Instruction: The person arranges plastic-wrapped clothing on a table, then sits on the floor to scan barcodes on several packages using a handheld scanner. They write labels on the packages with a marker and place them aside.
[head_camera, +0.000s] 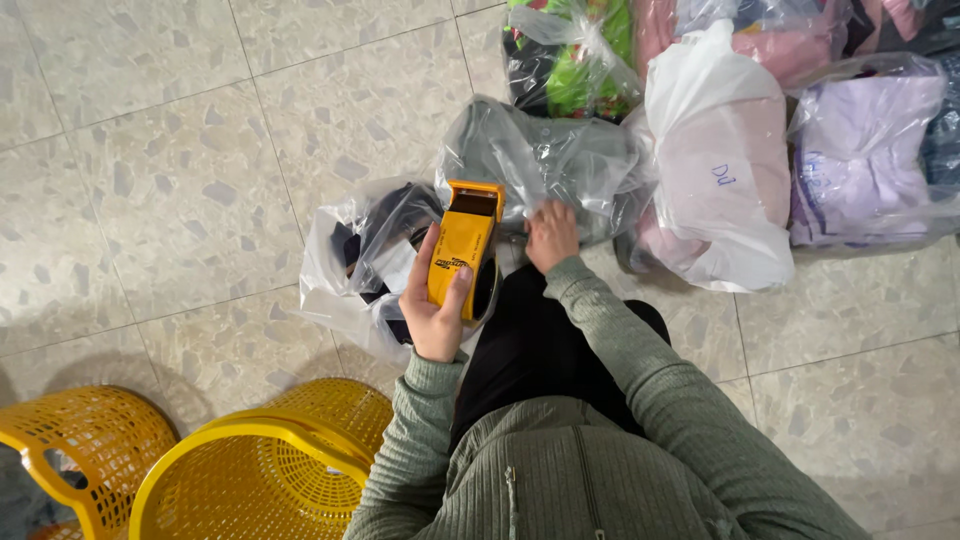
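We're looking straight down at our own lap, green ribbed sleeves reaching out over a speckled tile floor (180, 170). Our left hand (432, 312) is wrapped firmly round a yellow tape dispenser (463, 250), thumb on one side, fingers curled over the other, the tool held tilted with its open mouth pointing away from us. Just under it there's a dark roll, partly hidden by the hand.

Our right hand (551, 235) is out ahead, palm down, fingers pressed onto a clear plastic bag of grey clothing (545, 160). It's pushing on the plastic more than gripping; whether any fingers pinch a fold we cannot tell from here. The dispenser sits just beside that hand, its front edge right at the near rim of the grey bag.

To the left of the dispenser lies another clear bag with dark clothing (365, 245), crumpled and loose on the tiles, touching our knee. Beyond the grey bag, more bundles crowd together: a bag with green and black cloth (570, 60), a white bag over pink cloth (715, 160), and a bag of lilac cloth (860, 160) to the far right.

Down at the bottom left, two yellow mesh baskets (250, 470) sit side by side, close to our left elbow.
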